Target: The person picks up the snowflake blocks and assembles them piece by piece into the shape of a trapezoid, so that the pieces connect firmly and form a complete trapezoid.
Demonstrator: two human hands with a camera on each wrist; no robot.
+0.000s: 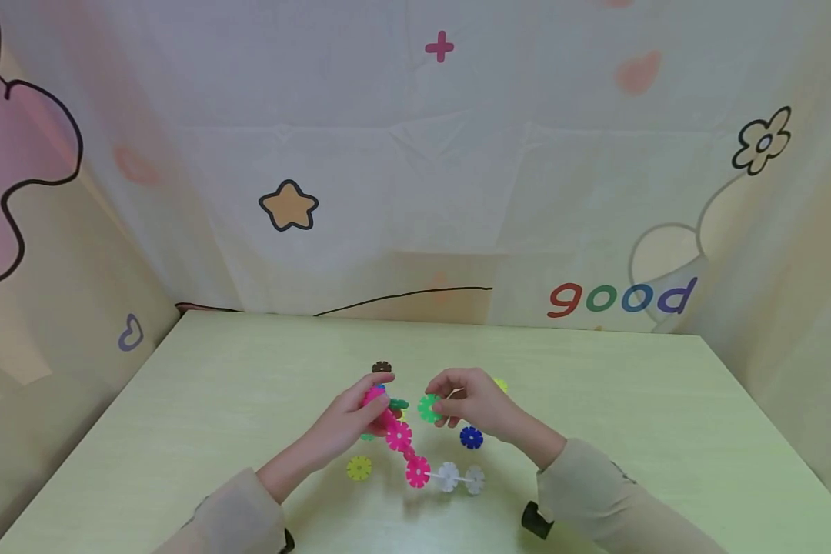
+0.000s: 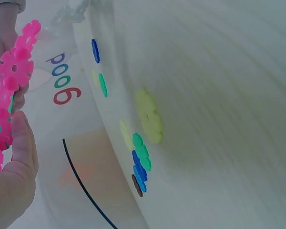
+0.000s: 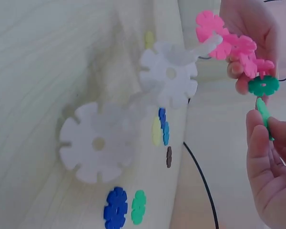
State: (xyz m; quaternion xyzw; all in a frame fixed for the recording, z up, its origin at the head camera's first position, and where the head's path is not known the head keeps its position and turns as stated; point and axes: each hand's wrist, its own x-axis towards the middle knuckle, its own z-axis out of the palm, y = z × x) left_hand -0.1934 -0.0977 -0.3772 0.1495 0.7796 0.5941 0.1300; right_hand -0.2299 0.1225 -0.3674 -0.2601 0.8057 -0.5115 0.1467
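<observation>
My left hand [image 1: 346, 423] grips a chain of slotted plastic snowflake discs, held above the table. Its pink discs [image 1: 398, 435] run down toward me, and white discs [image 1: 448, 477] trail from the lower end to the right. At the other end, a dark green disc [image 3: 263, 85] joins the pink ones. Between thumb and fingers, my right hand [image 1: 485, 400] pinches a light green disc [image 1: 428, 408]. In the right wrist view this disc is edge-on, its tip right at the dark green disc's rim. The left palm hides part of the chain.
Loose discs lie on the pale table [image 1: 249, 369]: a yellow one [image 1: 359, 468] at front left, a dark blue one [image 1: 471, 438] under the right hand, a brown one [image 1: 382, 367] farther back, and several more. A printed cloth [image 1: 360, 154] stands behind the table.
</observation>
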